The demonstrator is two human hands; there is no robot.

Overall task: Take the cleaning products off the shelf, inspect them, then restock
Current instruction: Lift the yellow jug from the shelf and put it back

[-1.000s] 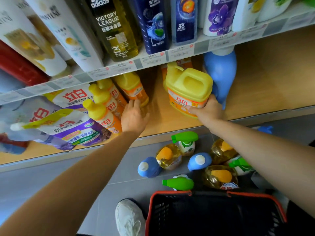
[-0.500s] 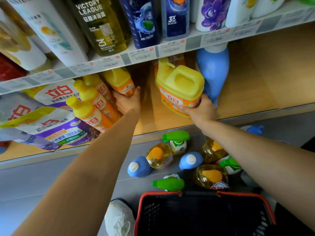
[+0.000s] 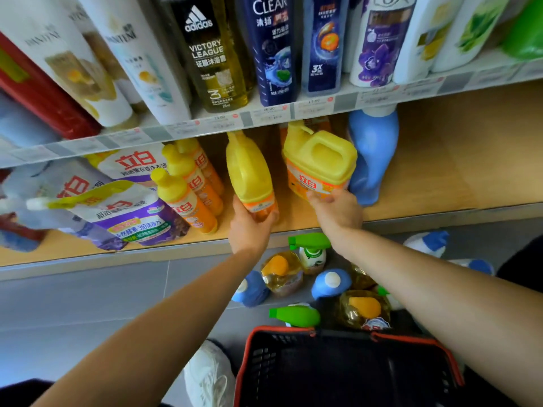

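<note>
Head cam, looking down at a lower shelf (image 3: 426, 177) with a wood board, both arms reaching in. The left hand (image 3: 249, 227) has its fingers wrapped round the orange-label bottom of a slim yellow bottle (image 3: 248, 171), right at the board's front edge. The bottle is tilted, with its top leaning back under the upper shelf (image 3: 264, 116); can't tell if its base is touching the wood. The right hand (image 3: 338, 210) grips the lower front of a chunky yellow jug (image 3: 320, 160), also near the front edge, with a narrow gap between the two yellow things. A blue bottle (image 3: 371, 160) stands just beside the jug on its right, basically touching it. From there to the right edge the board is plain wood. On the left it's tight: a row of small orange bottles (image 3: 188, 192) sits just beside the slim one, then refill pouches (image 3: 117, 212) lean toward the front edge. Shampoo bottles (image 3: 264, 45) line the upper shelf. Down on the floor, loose bottles (image 3: 332, 283) are bunched between the shelf base and a red-rimmed black basket (image 3: 249, 348), with a white shoe (image 3: 210, 374) just left of the basket
</note>
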